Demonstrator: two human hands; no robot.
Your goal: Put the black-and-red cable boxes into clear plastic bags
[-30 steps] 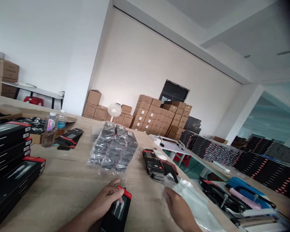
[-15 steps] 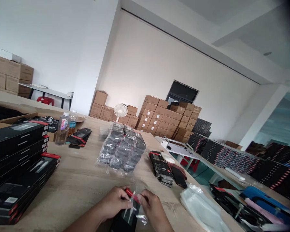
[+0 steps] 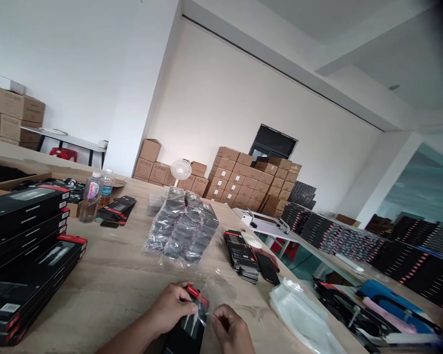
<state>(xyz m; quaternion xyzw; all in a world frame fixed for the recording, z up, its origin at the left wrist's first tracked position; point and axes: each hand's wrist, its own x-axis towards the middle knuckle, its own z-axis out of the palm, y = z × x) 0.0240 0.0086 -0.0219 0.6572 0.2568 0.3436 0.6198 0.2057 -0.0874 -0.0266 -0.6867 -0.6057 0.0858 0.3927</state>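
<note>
A worker's left hand [image 3: 174, 308] steadies a slim black cardboard box with a red end and a pictured white cable [image 3: 188, 332] at the near edge of a pale wood-grain desk [image 3: 118, 275], thumb pressed on top and fingers curled along its side. The right hand [image 3: 232, 328] sits just beside it, fingers curled nearly closed at a thin sheet of clear plastic film [image 3: 217, 294]; whether they grip the film cannot be told. The film lies by the box's red end, and whether it goes around the box is unclear.

Beyond the hands, a block of dark boxes in crinkled clear plastic [image 3: 184, 228] appears to be finished work. The box in hand looks partway through, its film loose. Much seems left: black boxes with red ends stacked at left [image 3: 37, 258] show no visible outer film, and a fanned pile of flat clear plastic bags [image 3: 300, 314] lies at right, near a pile of black printed packets [image 3: 241, 258].
</note>
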